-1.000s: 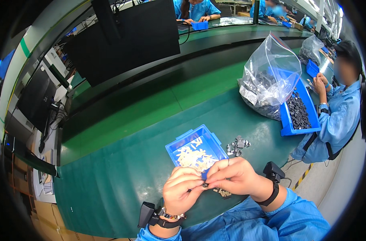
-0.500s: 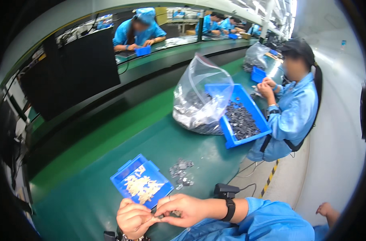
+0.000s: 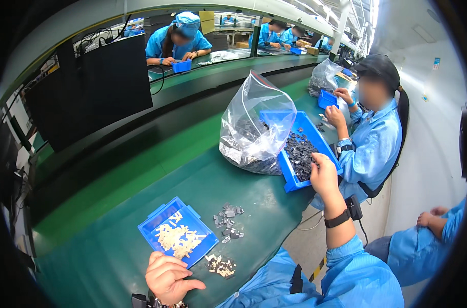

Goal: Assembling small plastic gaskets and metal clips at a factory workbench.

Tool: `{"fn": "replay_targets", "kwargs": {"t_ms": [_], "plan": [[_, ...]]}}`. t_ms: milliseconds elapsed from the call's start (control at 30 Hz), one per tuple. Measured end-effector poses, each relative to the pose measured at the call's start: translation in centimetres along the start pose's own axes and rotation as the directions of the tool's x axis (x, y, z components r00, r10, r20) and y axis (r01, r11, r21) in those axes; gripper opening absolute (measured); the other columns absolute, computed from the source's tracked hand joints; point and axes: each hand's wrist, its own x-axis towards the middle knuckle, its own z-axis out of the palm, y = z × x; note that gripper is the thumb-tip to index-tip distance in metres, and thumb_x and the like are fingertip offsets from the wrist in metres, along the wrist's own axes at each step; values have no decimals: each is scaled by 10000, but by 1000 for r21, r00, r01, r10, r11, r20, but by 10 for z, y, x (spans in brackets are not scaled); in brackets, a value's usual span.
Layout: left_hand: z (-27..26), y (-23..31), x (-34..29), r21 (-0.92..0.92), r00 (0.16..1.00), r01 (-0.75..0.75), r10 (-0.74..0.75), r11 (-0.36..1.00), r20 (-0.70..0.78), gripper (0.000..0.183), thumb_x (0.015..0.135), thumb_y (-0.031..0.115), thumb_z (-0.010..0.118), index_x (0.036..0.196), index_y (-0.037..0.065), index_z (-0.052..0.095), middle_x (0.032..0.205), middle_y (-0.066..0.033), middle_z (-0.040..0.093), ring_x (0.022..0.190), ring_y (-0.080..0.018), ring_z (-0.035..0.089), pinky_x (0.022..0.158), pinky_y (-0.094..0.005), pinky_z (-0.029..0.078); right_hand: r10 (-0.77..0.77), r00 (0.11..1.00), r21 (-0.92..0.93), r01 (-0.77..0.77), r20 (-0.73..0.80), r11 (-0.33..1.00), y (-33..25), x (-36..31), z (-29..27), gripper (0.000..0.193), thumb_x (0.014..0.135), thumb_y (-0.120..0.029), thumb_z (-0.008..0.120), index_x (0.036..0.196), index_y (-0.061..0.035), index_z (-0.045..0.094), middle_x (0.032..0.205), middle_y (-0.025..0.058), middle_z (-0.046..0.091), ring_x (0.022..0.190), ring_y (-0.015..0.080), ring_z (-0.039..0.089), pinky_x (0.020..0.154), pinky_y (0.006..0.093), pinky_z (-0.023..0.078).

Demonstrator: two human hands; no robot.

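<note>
My left hand (image 3: pixel 170 278) is at the near edge of a small blue tray (image 3: pixel 147 232). Its thumb stands apart from half-curled fingers, with nothing visible between them. Cream-coloured small parts (image 3: pixel 179 240) lie heaped in this tray. My right hand (image 3: pixel 324 174) reaches over the near right side of a larger blue bin (image 3: pixel 298 186), fingers bent but apart above small dark parts (image 3: pixel 301 154). I see no piece in it. Beside the small tray lie loose dark pieces (image 3: pixel 226 220) and a little pile of cream and dark pieces (image 3: pixel 221 266).
A clear plastic bag (image 3: pixel 254 128) of parts leans against the larger bin on the green table (image 3: pixel 115 215). To the right sits a co-worker (image 3: pixel 374 138) in blue; another person's hands (image 3: pixel 432 216) show at far right. A black panel (image 3: pixel 90 92) stands at back left.
My hands, together in front of the small tray before, are now apart. The right one has swung up and right to the larger bin, revealing the cream and dark pile.
</note>
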Motion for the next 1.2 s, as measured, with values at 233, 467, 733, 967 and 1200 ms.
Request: {"fn": "replay_targets", "kwargs": {"t_ms": [233,467,733,967,1200], "plan": [[5,-10,-11,-11,985,131,-131,991,-114,258,721,123,809,619,53,583,618,-62,637,639,-233,640,655,-351,417,-60,998,434,43,25,900,-73,-16,-14,180,846,102,559,973,32,667,945,181,682,903,322,673,798,354,528],[9,-16,-13,14,976,173,-170,985,-136,266,838,45,690,616,67,544,588,-34,638,634,-205,629,666,-337,433,-700,624,784,217,347,582,-155,-59,-17,268,712,37,669,968,-38,689,922,96,667,843,301,643,748,390,537],[6,-16,-13,19,963,193,-186,981,-193,249,835,15,676,628,66,547,592,-34,645,644,-202,630,670,-334,432,-728,449,736,200,518,647,-192,-94,-11,205,805,-183,711,960,-48,703,917,61,625,880,260,606,774,375,506],[3,-14,-12,13,967,179,-173,984,-189,246,828,33,703,624,58,568,597,-41,641,650,-209,636,657,-329,422,-624,423,644,115,657,756,-195,-97,-7,245,786,-192,752,976,-50,692,929,101,630,922,309,606,829,401,501],[5,-12,-12,2,962,195,-190,981,-193,251,815,41,721,612,56,574,600,-46,634,649,-211,636,655,-326,419,-483,410,596,-211,774,775,-188,-94,-5,125,788,-125,745,889,-54,725,836,118,714,767,288,686,660,371,538]]}}
